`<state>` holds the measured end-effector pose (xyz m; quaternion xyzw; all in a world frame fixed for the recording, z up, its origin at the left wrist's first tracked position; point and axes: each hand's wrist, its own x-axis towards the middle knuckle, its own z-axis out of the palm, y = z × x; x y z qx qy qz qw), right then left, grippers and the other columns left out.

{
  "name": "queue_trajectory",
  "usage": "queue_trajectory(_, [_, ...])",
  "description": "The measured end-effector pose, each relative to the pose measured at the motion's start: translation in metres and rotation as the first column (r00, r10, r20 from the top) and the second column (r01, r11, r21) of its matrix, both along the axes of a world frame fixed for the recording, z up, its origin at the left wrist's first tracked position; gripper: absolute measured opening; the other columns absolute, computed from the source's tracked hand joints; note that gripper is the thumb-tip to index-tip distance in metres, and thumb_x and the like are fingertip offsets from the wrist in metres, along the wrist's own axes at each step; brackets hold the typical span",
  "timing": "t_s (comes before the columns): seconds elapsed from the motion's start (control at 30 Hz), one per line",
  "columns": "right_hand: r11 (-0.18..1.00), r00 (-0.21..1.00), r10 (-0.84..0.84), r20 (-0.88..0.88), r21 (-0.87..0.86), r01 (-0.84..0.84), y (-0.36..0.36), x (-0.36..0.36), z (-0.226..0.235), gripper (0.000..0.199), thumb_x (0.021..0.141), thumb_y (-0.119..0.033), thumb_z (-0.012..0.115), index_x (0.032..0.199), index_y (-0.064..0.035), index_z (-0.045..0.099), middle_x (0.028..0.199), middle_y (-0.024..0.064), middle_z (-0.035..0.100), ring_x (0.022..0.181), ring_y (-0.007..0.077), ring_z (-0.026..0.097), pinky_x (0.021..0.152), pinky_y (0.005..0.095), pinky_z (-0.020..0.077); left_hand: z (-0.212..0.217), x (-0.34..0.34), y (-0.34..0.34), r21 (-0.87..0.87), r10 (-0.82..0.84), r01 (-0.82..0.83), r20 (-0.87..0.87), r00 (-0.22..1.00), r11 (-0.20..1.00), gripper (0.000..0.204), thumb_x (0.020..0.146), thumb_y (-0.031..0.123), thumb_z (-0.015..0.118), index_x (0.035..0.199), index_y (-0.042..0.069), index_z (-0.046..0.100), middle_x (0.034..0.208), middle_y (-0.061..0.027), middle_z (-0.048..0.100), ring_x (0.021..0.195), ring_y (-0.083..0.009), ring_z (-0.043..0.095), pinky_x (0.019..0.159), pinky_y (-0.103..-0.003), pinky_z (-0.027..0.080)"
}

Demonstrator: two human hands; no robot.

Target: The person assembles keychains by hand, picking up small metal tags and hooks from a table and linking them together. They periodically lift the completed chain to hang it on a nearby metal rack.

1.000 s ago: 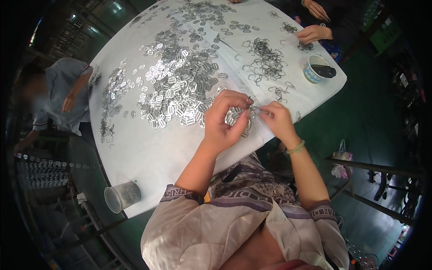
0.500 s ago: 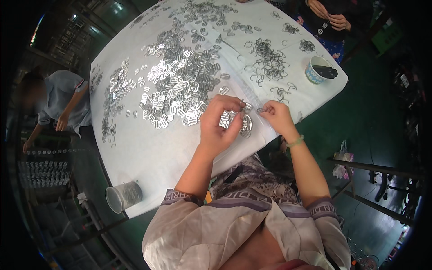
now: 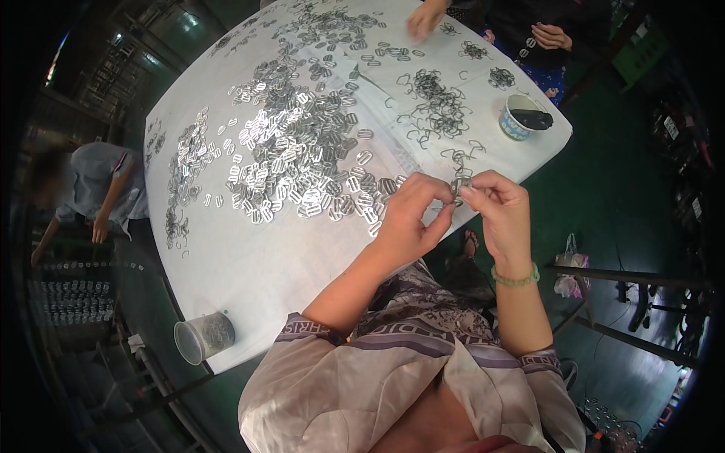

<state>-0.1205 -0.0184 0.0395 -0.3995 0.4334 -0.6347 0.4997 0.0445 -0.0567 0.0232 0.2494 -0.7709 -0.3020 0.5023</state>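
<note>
My left hand (image 3: 415,217) and my right hand (image 3: 504,215) meet over the table's near right edge, both with fingers pinched. Between their fingertips is a slotted metal buckle (image 3: 461,182), gripped by the left. Something small is pinched in the right fingers, but they hide its shape. Beside my left hand lie several loose buckles (image 3: 364,198), at the edge of a big shiny heap of buckles (image 3: 291,143). Bent wire hooks (image 3: 440,106) are scattered beyond my right hand.
A white cloth covers the table (image 3: 226,264). A patterned tub (image 3: 516,124) with something dark in it stands at the right corner, a clear cup (image 3: 205,337) at the near left. One person's hand (image 3: 551,36) holds linked buckles; another person (image 3: 106,181) stands left.
My hands have come together around the buckle, moving right from the loose buckles. Another hand has come over the table's far side. The view has shifted slightly.
</note>
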Motion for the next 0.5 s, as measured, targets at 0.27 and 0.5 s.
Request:
queue_trajectory(0.27, [0.988,0.997,-0.075,0.03,-0.134,0.078,0.022,-0.017,-0.001,0.017,0.077,0.014,0.068,0.09,0.0046,0.067,0.087,0.0053,0.062,0.079,0.0104,0.056,0.072,0.0239,0.0457,-0.006,0.015,-0.032,0.106,0.02,-0.029,0.082,0.996,0.994,0.031,0.082,0.008,0.07,0.111,0.004,0.063,0.109,-0.015,0.065,0.102,-0.0331,0.061,0.09,-0.038,0.048])
queue_trajectory(0.5, [0.983,0.992,-0.129,-0.009,-0.13,0.126,0.045,-0.05,0.0,0.016,0.078,0.015,0.065,0.09,0.0041,0.065,0.085,0.0045,0.058,0.079,0.0103,0.054,0.073,0.0235,0.0438,-0.112,0.066,-0.156,-0.389,0.634,-0.581,0.711,0.305,0.715,0.056,0.09,0.04,0.062,0.133,0.006,0.053,0.142,-0.0216,0.046,0.131,-0.0423,0.041,0.106,-0.049,0.036])
